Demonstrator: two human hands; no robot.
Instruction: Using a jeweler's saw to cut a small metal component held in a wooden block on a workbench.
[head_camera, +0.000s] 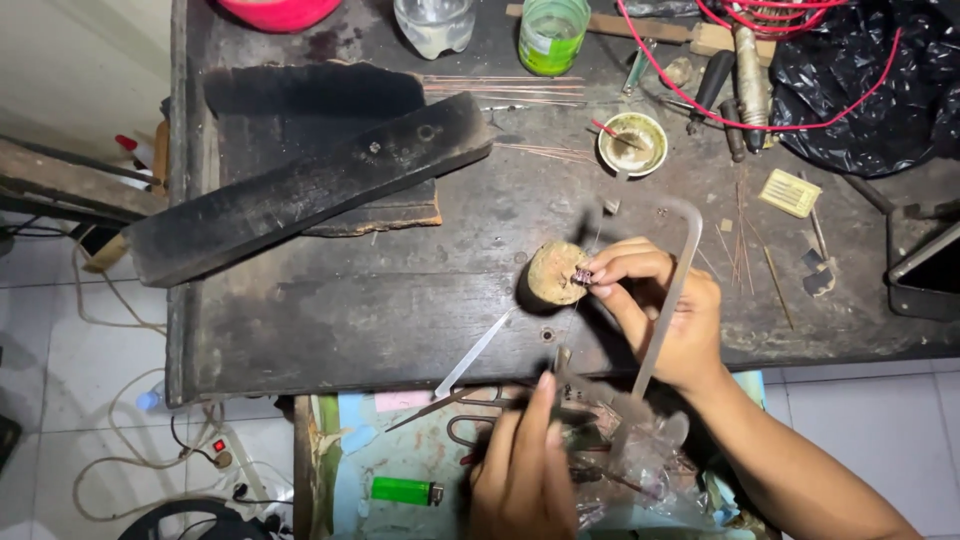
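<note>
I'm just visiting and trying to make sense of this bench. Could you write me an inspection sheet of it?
Surface: dark, scorched wooden bench, worn and stained.
Job's things: small metal piece pinched against a round pad; saw frame across the wrist.
Clutter: black wooden bar, thin rods, small paste dish, green cup, green lighter.
Hands: right hand pinches the piece; left hand grips a dark handle.
Cables: red wire; pale cord on the floor.
Surroundings: white tiled floor.
</note>
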